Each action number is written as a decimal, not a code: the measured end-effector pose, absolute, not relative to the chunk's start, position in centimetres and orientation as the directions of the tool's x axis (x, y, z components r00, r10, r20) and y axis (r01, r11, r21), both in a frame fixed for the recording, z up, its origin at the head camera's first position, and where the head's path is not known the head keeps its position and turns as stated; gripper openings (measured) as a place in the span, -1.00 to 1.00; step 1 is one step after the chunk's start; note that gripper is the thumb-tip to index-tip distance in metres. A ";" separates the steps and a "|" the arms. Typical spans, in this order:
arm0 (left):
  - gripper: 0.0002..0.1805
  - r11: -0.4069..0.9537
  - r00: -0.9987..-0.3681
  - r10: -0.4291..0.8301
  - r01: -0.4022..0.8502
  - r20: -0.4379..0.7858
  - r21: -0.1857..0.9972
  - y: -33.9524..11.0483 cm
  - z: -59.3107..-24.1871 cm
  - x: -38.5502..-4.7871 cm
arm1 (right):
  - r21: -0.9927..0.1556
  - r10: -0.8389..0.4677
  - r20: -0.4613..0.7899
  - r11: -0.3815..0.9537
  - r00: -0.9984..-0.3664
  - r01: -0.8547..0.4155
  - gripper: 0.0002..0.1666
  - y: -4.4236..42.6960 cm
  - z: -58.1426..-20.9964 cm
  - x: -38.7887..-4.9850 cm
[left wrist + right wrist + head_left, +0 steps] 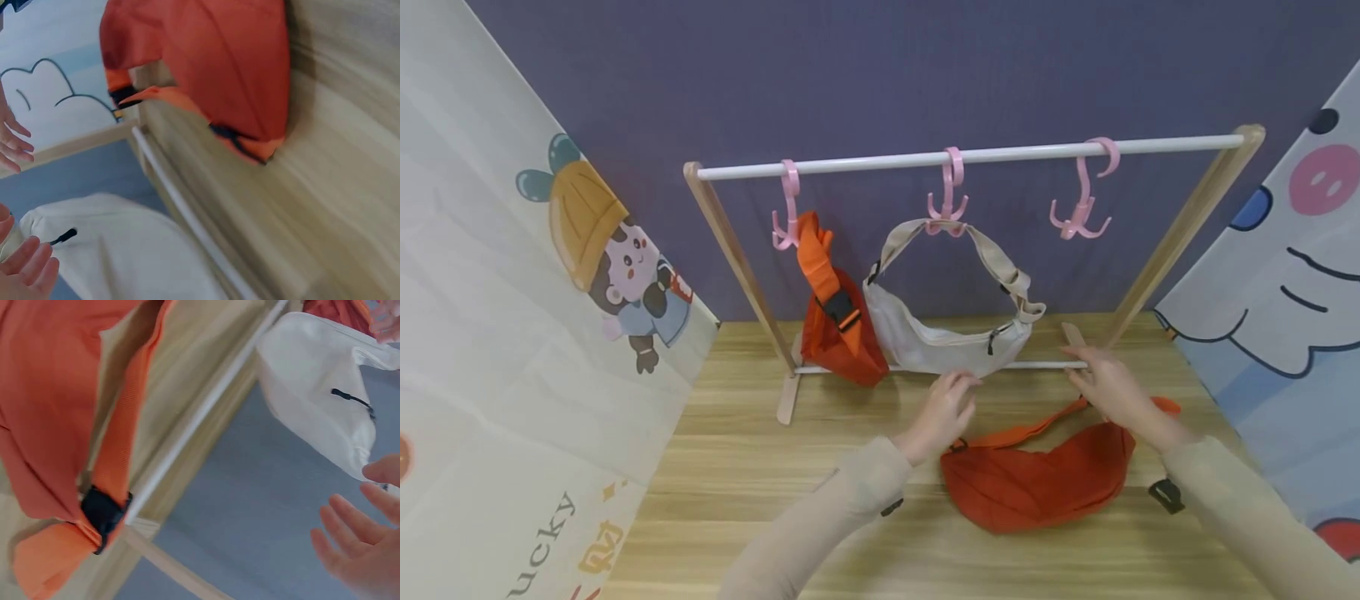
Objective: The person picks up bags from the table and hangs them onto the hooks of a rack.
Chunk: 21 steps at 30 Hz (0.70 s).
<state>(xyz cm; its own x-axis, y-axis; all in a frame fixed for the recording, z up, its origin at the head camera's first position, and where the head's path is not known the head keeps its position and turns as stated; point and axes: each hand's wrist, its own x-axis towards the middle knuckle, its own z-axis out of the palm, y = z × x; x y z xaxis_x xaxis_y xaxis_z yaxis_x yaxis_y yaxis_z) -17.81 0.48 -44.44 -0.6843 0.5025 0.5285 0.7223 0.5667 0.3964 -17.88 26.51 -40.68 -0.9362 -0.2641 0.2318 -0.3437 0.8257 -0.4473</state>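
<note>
A white waist bag (951,342) hangs by its strap from the middle pink hook (947,200). Just in front of its lower edge is my left hand (938,417), fingers loosely bent and holding nothing; whether it touches the fabric I cannot tell. My right hand (1112,390) hovers over the strap side of a red-orange waist bag (1037,483) lying on the table. In the right wrist view the fingers of that hand (362,547) are spread, with nothing in them. A second red-orange bag (842,342) hangs at the left hook (787,208), its orange strap and black buckle facing forward.
A rack with a white top rail (880,162) and wooden side posts (1180,233) stands at the back of the wood-grain table (722,475). The right pink hook (1081,196) carries no bag. Printed cloths (467,275) flank both sides, and a dark panel (880,75) is behind.
</note>
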 end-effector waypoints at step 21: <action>-0.71 0.624 -0.793 0.577 0.583 0.197 0.521 1.5 -50.1 -17.0 | -0.457 -0.396 0.148 0.785 -0.906 -0.418 -0.59 27.9 -46.1 -17.8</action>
<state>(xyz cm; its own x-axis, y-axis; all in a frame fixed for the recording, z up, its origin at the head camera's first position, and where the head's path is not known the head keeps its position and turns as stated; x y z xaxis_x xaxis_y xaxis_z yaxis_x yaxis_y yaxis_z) -17.04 1.50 -50.09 -0.7929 0.5767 0.1971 0.5830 0.6236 0.5209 -17.79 27.95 -46.08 -0.9064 -0.3955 0.1484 -0.4175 0.7854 -0.4569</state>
